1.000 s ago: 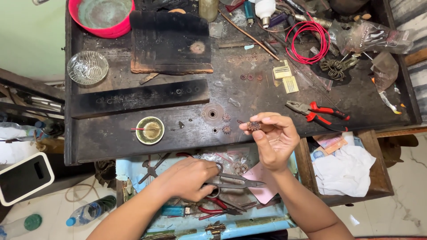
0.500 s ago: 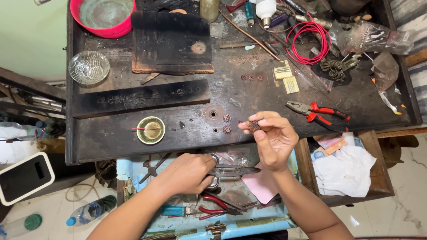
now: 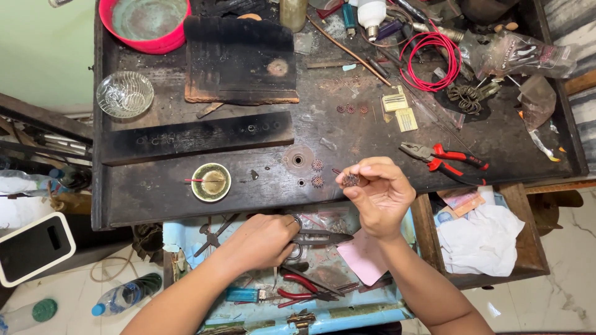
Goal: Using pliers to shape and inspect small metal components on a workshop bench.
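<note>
My right hand [image 3: 380, 196] pinches a small round dark filigree piece [image 3: 351, 180] between thumb and fingers, above the front edge of the dark workbench [image 3: 161, 198]. My left hand [image 3: 264, 241] grips a pair of metal shears [image 3: 318, 238] over the open drawer [image 3: 186, 239] below the bench, blades pointing right toward the right hand. Two similar small round pieces [image 3: 317, 173] lie on the bench just left of the held one.
Red-handled pliers [image 3: 444, 158] lie right of my right hand. A small brass dish [image 3: 211, 182], a glass bowl [image 3: 125, 94], a red basin [image 3: 149, 22], a coil of red wire [image 3: 431, 59] and a charred block [image 3: 239, 59] sit on the bench. A white cloth [image 3: 481, 239] fills the right drawer.
My left hand has taken the shears out of the drawer clutter and raised them with the blades pointing right. My right hand has shifted slightly, still pinching the small piece.
</note>
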